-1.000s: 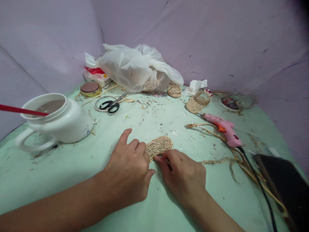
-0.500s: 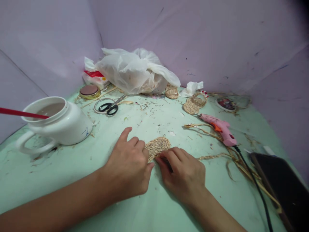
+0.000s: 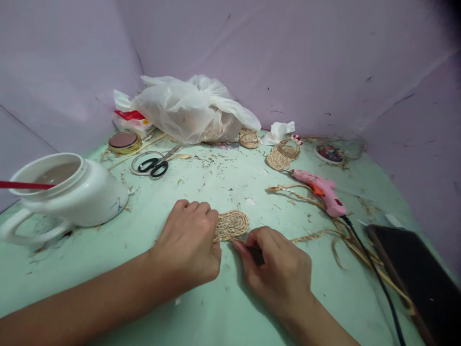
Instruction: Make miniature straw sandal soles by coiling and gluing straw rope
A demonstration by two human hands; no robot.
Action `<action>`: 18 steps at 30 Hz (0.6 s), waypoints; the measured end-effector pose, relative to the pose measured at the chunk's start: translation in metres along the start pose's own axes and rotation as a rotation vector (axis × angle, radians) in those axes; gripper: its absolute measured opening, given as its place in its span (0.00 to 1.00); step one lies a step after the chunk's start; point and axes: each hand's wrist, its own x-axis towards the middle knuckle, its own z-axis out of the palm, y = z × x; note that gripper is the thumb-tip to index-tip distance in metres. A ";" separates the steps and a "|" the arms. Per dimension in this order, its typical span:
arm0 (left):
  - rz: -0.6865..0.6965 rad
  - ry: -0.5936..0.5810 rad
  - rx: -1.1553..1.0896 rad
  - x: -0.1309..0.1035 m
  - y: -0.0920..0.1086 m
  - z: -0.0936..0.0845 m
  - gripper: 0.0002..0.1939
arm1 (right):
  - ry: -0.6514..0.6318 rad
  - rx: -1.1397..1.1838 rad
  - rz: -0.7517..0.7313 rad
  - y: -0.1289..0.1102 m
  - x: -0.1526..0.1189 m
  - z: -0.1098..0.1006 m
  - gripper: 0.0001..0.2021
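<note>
An oval coil of braided straw (image 3: 233, 225) lies on the green tabletop between my hands. My left hand (image 3: 189, 240) is closed over its left end, hiding that part. At the lower right edge of the coil, my right hand (image 3: 277, 266) pinches the straw braid with thumb and forefinger. From behind my right hand the braid (image 3: 313, 236) runs out to the right, towards loose straw strands. A pink hot glue gun (image 3: 320, 188) with an orange trigger lies beyond my right hand, its tip beside a finished-looking woven straw piece (image 3: 283, 156).
A white mug (image 3: 97, 192) with a red stick stands at left. Black-handled scissors (image 3: 154, 167) lie behind my left hand. A plastic bag (image 3: 194, 110) rests by the wall. At right are a dark phone (image 3: 410, 274), the glue gun's cord (image 3: 374, 266) and a small dish (image 3: 329, 154).
My left forefinger, raised before, has curled down over the coil. My right hand has drawn slightly away from the coil, pinching the braid. The whole view has shifted a little.
</note>
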 end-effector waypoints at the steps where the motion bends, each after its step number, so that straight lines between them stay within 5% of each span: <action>1: 0.006 -0.007 0.009 0.000 0.000 0.000 0.09 | -0.011 0.030 0.016 0.002 -0.001 -0.001 0.10; 5: 0.030 -0.014 0.017 0.002 -0.002 -0.001 0.09 | -0.047 0.129 0.051 0.008 -0.004 -0.002 0.04; 11: 0.021 -0.039 -0.009 0.005 -0.004 -0.002 0.08 | -0.047 0.067 -0.211 0.017 -0.003 -0.003 0.09; 18: 0.032 -0.037 0.012 0.005 -0.003 -0.003 0.07 | -0.112 0.117 -0.279 0.014 0.001 -0.010 0.10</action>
